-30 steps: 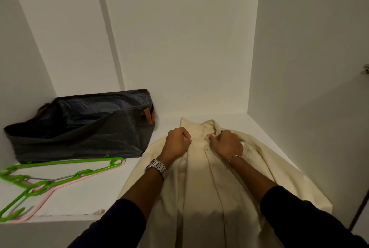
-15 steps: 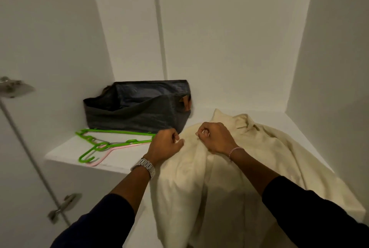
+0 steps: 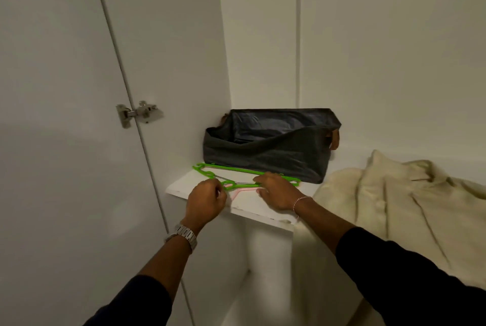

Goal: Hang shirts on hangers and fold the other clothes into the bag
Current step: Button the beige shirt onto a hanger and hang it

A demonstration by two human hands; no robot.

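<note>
On the wardrobe shelf (image 3: 252, 208), front left corner: a small stack of hangers (image 3: 244, 174), green on top, at least one pink underneath, with a thin grey line between that may be a wire one. They lie flat, just in front of the bag (image 3: 265, 152).

Left hand (image 3: 206, 198) at the hook end of the stack, fingers curled in toward the green hook; looks like a pinch on it, though motion blur makes actual contact hard to confirm. Right hand (image 3: 276, 190) lies over the bar of the stack, fingers only loosely bent and pressing down rather than closed round anything.

Handling, my read: the hangers are thin moulded plastic, light and stiff with some flex. The hooks and notches probably catch on each other, so the top one likely needs to be peeled off while the rest are held down. Best hold is the neck below the hook, or mid-bar.

Shirt (image 3: 394, 210): cream, soft and limp, with a collar and buttoned front. It lies face up on the right of the shelf, collar toward the back wall, lower part drooping over the front edge. It will slump if lifted by one point, so take it at both shoulders or the collar.

Bag: dark grey fabric, soft-sided, mouth open and sagging, brown tab at its right end. Nothing visible inside from this angle.
</note>
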